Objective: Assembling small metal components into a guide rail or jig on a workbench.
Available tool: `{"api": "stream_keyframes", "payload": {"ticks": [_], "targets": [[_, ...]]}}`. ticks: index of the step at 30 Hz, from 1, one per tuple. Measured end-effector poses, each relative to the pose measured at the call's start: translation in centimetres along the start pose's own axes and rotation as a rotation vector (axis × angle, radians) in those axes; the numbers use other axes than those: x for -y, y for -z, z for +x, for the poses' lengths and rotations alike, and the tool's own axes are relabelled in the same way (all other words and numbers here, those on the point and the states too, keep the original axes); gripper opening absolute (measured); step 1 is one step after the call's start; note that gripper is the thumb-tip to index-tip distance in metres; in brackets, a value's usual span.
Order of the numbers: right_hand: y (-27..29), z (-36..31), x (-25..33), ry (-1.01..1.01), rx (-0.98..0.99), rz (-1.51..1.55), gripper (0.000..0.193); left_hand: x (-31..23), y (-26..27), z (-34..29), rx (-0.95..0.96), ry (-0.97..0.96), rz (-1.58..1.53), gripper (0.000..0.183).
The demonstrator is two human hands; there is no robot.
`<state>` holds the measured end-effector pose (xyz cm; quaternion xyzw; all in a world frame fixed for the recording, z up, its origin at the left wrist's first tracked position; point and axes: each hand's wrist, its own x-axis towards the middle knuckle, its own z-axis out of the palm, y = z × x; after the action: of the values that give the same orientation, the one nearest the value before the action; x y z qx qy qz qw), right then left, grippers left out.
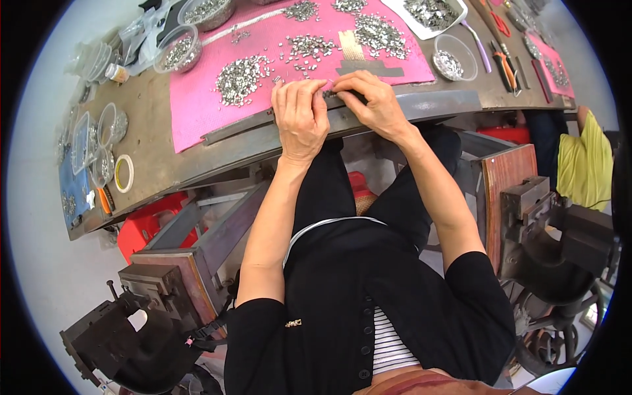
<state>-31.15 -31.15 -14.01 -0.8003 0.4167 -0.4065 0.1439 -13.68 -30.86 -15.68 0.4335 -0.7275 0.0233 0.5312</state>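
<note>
My left hand [301, 120] is at the front edge of the workbench, fingers curled and pressed together over a long dark metal strip [245, 128]. Close to its right, my right hand [374, 105] pinches thumb and fingers together above the same edge. Whatever is between the fingertips of either hand is too small or hidden to make out. A pink ribbed mat [191, 113] lies just beyond both hands. On it are loose heaps of small silvery metal pieces, including a large heap [241, 80] beyond the left hand and another [382, 36] beyond the right.
Clear tubs of metal pieces [454, 58] [178, 49] and a white tray [461, 9] flank the mat. Orange-handled pliers [505, 71] lie right, a tape roll [124, 174] left. Bench vises [155, 289] [546, 230] stand either side of me. A person in a yellow top [584, 164] is at right.
</note>
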Motion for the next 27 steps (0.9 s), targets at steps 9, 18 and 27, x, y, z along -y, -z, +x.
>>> {"api": "stream_keyframes", "payload": {"ticks": [9, 18, 27], "targets": [[-0.14, 0.04, 0.45, -0.218, -0.197, 0.197, 0.015, 0.00, 0.15, -0.09, 0.131, 0.007, 0.111, 0.029], [0.06, -0.26, 0.35, -0.197, -0.153, 0.145, 0.018, -0.27, -0.02, -0.25, 0.105, 0.008, 0.061, 0.024], [-0.26, 0.02, 0.37, -0.070, -0.154, -0.006, 0.016, -0.37, 0.33, 0.01, 0.063, 0.010, 0.024, 0.021]]}}
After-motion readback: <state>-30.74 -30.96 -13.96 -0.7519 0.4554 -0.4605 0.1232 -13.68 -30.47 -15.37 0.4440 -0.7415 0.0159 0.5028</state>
